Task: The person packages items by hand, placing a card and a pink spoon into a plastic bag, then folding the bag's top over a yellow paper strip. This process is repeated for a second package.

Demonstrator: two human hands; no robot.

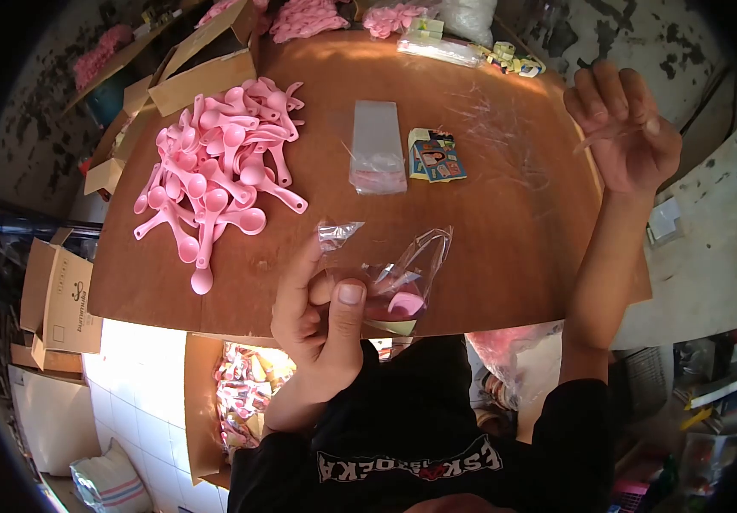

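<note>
My left hand [325, 321] pinches a clear plastic bag [437, 256] near the table's front edge. Inside the bag lie a pink spoon [406, 303], partly hidden, and a pale card whose print I cannot make out. Raised over the table's right side, my right hand [621, 128] has its fingers curled around a thin clear plastic strip [597, 137]. A heap of pink measuring spoons [214, 171] covers the table's left part. Beyond my left hand are a stack of clear bags [377, 137] and a small pile of printed cards [437, 156].
Thin clear strips [505, 137] are scattered on the brown table [325, 77]. Open cardboard boxes [206, 68] and pink bundles [308, 19] stand along the back. Below the front edge, a box [204, 410] holds packed colourful items. Another carton [65, 295] is at left.
</note>
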